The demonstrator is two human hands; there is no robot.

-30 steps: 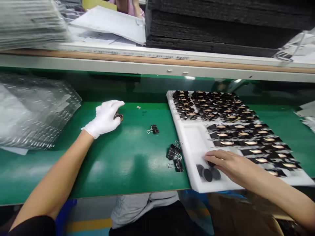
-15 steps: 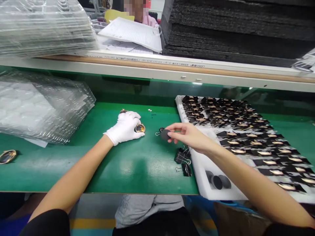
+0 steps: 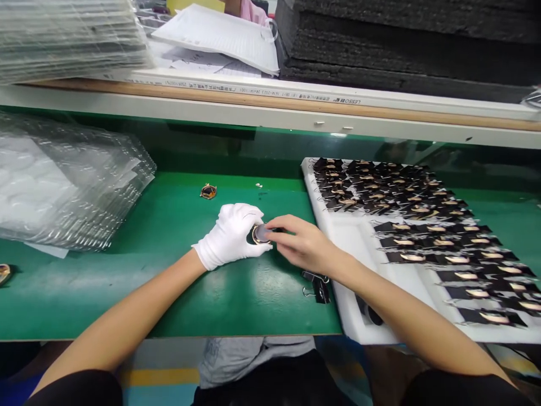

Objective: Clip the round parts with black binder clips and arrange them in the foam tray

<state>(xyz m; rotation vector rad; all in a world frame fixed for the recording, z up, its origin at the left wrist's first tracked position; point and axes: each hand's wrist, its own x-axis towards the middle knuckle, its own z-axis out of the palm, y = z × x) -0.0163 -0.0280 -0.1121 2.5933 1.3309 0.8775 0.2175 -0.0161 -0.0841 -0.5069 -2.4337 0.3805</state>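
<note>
One round, gold-rimmed case sits in my gloved left grip, thumb and fingers curled around its edge over the green tabletop. My bare right grip is pinched on a grey disc, held tilted at the case's opening; I cannot tell whether they touch. Beyond my left grip lies a second case. Black clips lie beside the white tray.

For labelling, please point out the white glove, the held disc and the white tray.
White glove (image 3: 231,234): head view, on its back.
Disc (image 3: 262,233): head view, exposed face.
White tray (image 3: 350,232): head view, bare compartment floor.
</note>
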